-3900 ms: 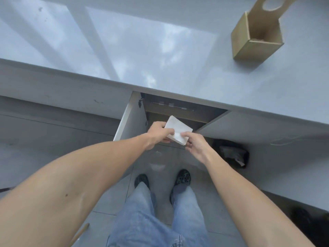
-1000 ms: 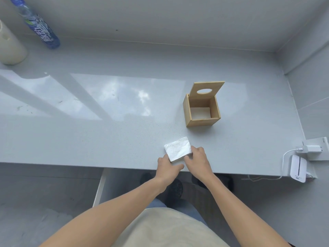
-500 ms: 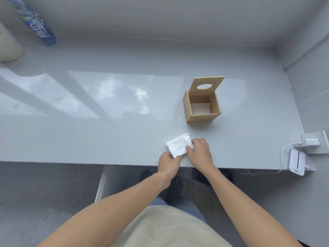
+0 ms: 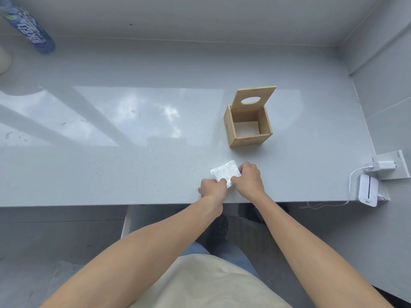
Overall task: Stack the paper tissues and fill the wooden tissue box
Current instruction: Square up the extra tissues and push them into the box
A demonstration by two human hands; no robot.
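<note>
A small white stack of folded paper tissues [image 4: 225, 172] lies on the grey countertop [image 4: 133, 165] near its front edge. My left hand [image 4: 212, 188] pinches the stack's near left corner. My right hand [image 4: 249, 180] grips its right side. Farther back and slightly right stands the wooden tissue box [image 4: 248, 127], its lid with an oval hole tipped up and back. Inside the box I see only a pale bottom.
A blue-labelled plastic bottle [image 4: 29, 30] lies at the far left by the wall. A white charger and a small white device with a cable [image 4: 368, 190] sit at the right end of the counter. A wall closes the right side.
Earlier I held the tissues below the counter by an open cabinet. Now the stack rests on the countertop, and both hands have shifted slightly along its edges.
</note>
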